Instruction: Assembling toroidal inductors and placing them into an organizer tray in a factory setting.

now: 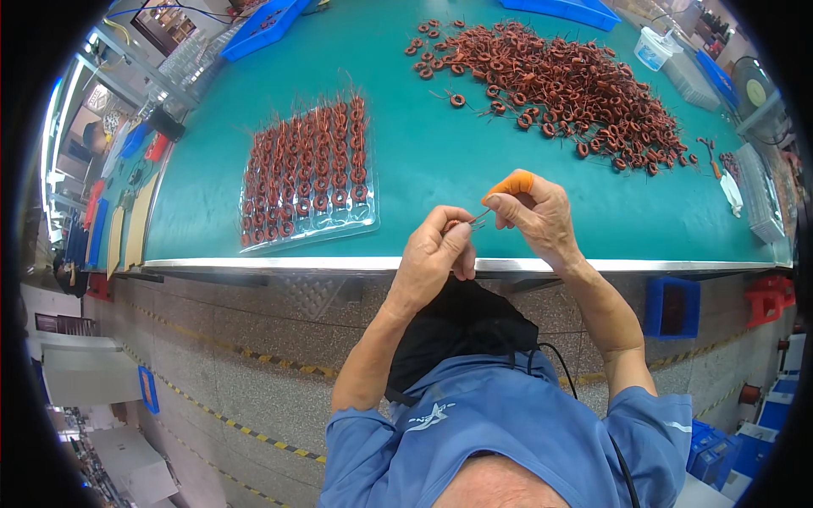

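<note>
Wore a blue shirt [508, 406] closest to the camera, short-sleeved, with a pale emblem on the chest and dark cloth beyond its hem. Had a speckled floor [262, 389] below, crossed by yellow-and-black striped lines. Faced a wide green desk [406, 144] with a pale strip along its near edge. Had a broad heap of wound rings [584, 85] on the far right part of it, reddish brown, dense in the middle and thinning to single rings at the left fringe. Had a clear plastic tray [339, 225] on the left part, set with rows of similar rings, with thin wire ends sticking up. Saw a white tub [650, 51] near the far right corner, beyond the heap. Held the left hand [432, 254] over the near edge, between tray and heap, with fingers curled and thumb and fingertips closed on one ring. Held the right hand [542, 220] just beside it, with fingers bent and thumb up against a forefinger in an orange covering [512, 184]. Had the small wound ring [454, 225] partly hidden in the left fingertips, with thin wire leads [483, 217] pointing toward the right hand. Could not tell for certain of any right-hand grip on those leads.
</note>
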Demonstrator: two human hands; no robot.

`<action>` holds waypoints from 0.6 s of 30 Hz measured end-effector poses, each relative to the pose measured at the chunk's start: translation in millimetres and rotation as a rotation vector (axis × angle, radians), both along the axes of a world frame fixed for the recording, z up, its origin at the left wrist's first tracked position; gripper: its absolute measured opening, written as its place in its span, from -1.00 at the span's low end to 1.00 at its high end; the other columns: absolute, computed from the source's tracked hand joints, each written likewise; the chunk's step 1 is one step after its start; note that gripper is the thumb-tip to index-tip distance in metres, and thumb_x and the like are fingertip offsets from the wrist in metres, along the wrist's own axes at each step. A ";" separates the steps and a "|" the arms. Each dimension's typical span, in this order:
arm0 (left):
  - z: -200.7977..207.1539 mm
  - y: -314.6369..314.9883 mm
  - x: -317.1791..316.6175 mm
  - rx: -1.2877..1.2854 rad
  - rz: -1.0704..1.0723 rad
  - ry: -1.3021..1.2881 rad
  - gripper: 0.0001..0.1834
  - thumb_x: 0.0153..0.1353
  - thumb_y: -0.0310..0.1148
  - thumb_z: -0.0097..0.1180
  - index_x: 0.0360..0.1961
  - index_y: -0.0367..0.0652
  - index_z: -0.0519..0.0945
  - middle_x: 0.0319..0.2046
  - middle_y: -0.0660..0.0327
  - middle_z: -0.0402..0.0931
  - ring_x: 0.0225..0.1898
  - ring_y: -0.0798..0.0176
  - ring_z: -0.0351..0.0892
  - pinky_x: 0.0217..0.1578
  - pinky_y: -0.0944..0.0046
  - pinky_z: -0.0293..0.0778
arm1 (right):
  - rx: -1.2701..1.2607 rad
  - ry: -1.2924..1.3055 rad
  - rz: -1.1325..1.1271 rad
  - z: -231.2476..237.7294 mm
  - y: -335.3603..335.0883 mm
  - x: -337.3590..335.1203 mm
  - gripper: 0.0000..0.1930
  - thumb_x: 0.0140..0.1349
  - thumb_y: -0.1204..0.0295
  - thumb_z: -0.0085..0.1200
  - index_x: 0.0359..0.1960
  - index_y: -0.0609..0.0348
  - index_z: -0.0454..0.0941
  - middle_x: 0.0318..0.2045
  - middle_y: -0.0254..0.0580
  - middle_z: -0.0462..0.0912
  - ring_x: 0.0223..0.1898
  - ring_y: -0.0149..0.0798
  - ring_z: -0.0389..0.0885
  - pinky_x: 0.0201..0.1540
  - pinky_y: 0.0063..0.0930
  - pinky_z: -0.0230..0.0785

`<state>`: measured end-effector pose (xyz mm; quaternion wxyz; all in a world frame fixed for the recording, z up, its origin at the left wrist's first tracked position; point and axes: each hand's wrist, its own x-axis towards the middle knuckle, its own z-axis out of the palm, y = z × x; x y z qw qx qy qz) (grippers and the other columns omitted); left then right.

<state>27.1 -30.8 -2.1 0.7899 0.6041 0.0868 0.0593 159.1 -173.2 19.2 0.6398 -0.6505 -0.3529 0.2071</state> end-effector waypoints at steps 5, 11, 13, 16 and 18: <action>-7.3 -10.5 0.3 0.419 0.088 -0.073 -0.74 0.35 -0.39 0.03 -0.02 -0.31 0.41 -0.39 0.17 0.48 -0.51 0.35 0.52 -0.45 0.38 0.48 | -0.058 0.000 -0.092 -5.2 3.5 1.0 -0.76 0.25 0.29 0.21 -0.34 0.26 0.59 -0.63 -0.37 0.56 -0.58 -0.57 0.50 -0.53 -0.71 0.30; 1.4 -7.3 -4.1 0.443 0.030 -0.109 -0.64 0.43 -0.19 -0.10 -0.05 -0.33 0.46 -0.54 0.19 0.46 -0.58 0.37 0.47 -0.52 0.35 0.41 | -0.012 0.127 -0.049 -1.7 3.8 3.4 -0.71 0.27 0.24 0.18 -0.38 0.27 0.57 -0.61 -0.35 0.56 -0.59 -0.55 0.49 -0.53 -0.67 0.29; 3.8 -6.5 -4.9 0.357 -0.007 -0.118 -0.58 0.45 -0.12 -0.15 -0.06 -0.33 0.46 -0.61 0.21 0.45 -0.60 0.38 0.45 -0.54 0.35 0.39 | -0.006 0.150 -0.034 -1.0 3.0 4.2 -0.68 0.28 0.21 0.17 -0.39 0.27 0.56 -0.61 -0.35 0.55 -0.59 -0.54 0.48 -0.53 -0.66 0.29; 4.9 -6.7 -5.0 0.244 -0.028 -0.153 -0.51 0.46 -0.03 -0.23 -0.03 -0.32 0.44 -0.70 0.25 0.41 -0.63 0.40 0.41 -0.56 0.37 0.36 | 0.006 0.192 -0.010 -3.0 2.4 4.2 -0.65 0.28 0.17 0.16 -0.42 0.26 0.55 -0.61 -0.36 0.52 -0.61 -0.52 0.46 -0.53 -0.64 0.28; 2.3 -9.3 -6.1 0.252 -0.063 -0.255 -0.53 0.45 -0.05 -0.19 0.03 -0.30 0.39 -0.66 0.25 0.43 -0.63 0.41 0.40 -0.56 0.40 0.36 | 0.012 0.210 -0.001 -3.2 2.4 3.3 -0.65 0.29 0.16 0.15 -0.43 0.25 0.54 -0.62 -0.37 0.50 -0.61 -0.52 0.45 -0.54 -0.64 0.28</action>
